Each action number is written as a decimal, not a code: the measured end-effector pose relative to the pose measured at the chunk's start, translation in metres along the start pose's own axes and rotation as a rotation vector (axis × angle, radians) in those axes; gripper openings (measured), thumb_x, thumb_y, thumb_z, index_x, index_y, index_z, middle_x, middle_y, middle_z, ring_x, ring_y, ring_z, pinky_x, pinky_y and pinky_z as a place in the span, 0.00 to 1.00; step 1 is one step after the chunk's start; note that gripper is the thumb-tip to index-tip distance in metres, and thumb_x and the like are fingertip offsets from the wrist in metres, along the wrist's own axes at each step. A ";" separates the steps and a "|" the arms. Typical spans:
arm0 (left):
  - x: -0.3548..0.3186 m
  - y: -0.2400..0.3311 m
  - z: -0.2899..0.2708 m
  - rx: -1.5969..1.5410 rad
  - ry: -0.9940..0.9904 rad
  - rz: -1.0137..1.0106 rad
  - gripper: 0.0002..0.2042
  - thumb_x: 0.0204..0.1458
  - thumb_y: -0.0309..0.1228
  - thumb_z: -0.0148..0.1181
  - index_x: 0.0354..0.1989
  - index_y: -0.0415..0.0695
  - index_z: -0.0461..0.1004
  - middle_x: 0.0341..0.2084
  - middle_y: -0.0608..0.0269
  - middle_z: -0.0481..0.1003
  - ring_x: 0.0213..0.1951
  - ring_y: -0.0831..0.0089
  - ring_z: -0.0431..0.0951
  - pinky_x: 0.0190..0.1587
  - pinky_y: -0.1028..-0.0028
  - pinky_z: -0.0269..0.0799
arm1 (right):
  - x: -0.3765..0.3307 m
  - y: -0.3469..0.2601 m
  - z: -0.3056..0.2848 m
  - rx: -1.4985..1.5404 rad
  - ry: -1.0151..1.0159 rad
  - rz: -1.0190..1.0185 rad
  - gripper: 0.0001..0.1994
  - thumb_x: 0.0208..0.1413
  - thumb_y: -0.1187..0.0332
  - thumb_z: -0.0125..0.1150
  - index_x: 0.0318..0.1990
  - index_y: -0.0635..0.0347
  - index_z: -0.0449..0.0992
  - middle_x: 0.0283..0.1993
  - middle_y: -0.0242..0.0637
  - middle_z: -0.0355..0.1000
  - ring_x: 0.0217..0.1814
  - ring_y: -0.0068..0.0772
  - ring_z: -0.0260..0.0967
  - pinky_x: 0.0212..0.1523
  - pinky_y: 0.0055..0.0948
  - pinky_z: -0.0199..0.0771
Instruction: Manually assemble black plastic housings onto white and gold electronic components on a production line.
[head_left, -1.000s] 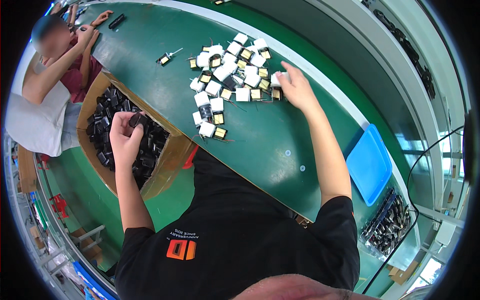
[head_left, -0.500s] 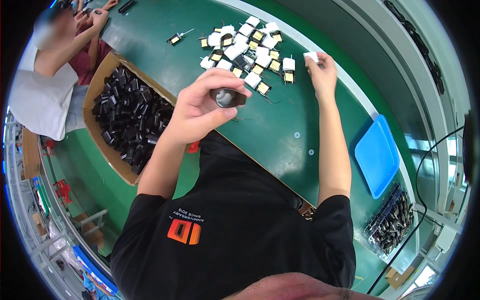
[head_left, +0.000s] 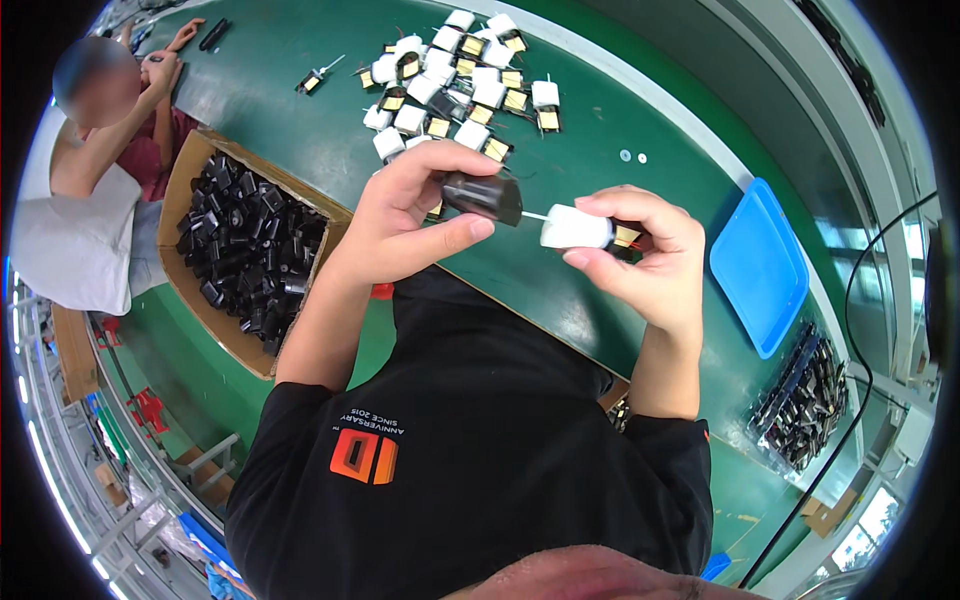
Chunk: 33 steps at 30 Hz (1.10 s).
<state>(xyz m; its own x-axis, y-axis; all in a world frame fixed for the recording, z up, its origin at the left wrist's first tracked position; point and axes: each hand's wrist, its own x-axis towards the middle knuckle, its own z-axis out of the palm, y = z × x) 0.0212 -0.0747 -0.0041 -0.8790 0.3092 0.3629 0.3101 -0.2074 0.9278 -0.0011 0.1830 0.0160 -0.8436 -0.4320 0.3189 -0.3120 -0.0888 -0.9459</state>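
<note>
A green bench (head_left: 300, 130) carries white parts (head_left: 455, 75), a blue tray (head_left: 760, 265).

Carton (head_left: 190, 190) left, tray (head_left: 760, 270) right, on table (head_left: 300, 80).

I hold both forearms raised in front of my chest, elbows bent. My left hand (head_left: 405, 215) pinches shut with thumb beneath and fingers curled above; my right hand (head_left: 640, 250) grips likewise, knuckles outward.

Bare green table top (head_left: 590, 130) lies open between the heap of small white wound parts (head_left: 455, 75) and the flat blue plastic tray (head_left: 760, 265); the open cardboard box of black parts (head_left: 245, 250) blocks the near left edge, and a seated co-worker (head_left: 95, 190) closes off the far left
</note>
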 end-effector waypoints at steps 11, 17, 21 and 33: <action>0.016 0.007 0.026 0.488 -0.175 -0.078 0.21 0.47 0.25 0.68 0.52 0.42 0.76 0.35 0.61 0.75 0.39 0.72 0.75 0.42 0.73 0.69 | -0.019 -0.008 0.003 -0.253 0.103 0.075 0.13 0.42 0.78 0.68 0.39 0.63 0.78 0.33 0.35 0.77 0.34 0.25 0.76 0.38 0.23 0.76; 0.017 0.005 0.033 0.516 -0.163 -0.137 0.20 0.47 0.26 0.67 0.52 0.42 0.77 0.36 0.60 0.76 0.39 0.70 0.75 0.44 0.72 0.70 | -0.024 -0.003 0.002 -0.158 0.139 0.218 0.12 0.44 0.78 0.68 0.38 0.64 0.77 0.32 0.34 0.77 0.34 0.22 0.76 0.37 0.23 0.76; 0.020 0.004 0.033 0.464 -0.216 -0.212 0.20 0.48 0.27 0.67 0.52 0.42 0.76 0.36 0.60 0.76 0.39 0.70 0.75 0.44 0.72 0.70 | -0.021 0.006 -0.008 0.139 0.058 0.366 0.12 0.48 0.79 0.67 0.40 0.65 0.74 0.33 0.34 0.76 0.33 0.20 0.75 0.36 0.21 0.75; 0.023 -0.003 0.034 0.533 -0.202 -0.174 0.21 0.50 0.28 0.66 0.54 0.42 0.75 0.36 0.59 0.75 0.38 0.68 0.75 0.42 0.72 0.70 | -0.020 0.015 -0.008 0.092 0.077 0.342 0.13 0.48 0.79 0.68 0.42 0.65 0.75 0.35 0.32 0.76 0.35 0.19 0.74 0.37 0.20 0.75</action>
<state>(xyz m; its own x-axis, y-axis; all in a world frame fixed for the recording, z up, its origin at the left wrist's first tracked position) 0.0128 -0.0354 0.0047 -0.8633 0.4779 0.1619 0.3523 0.3411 0.8715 0.0078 0.1976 -0.0045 -0.9239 -0.3822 -0.0169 0.0318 -0.0327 -0.9990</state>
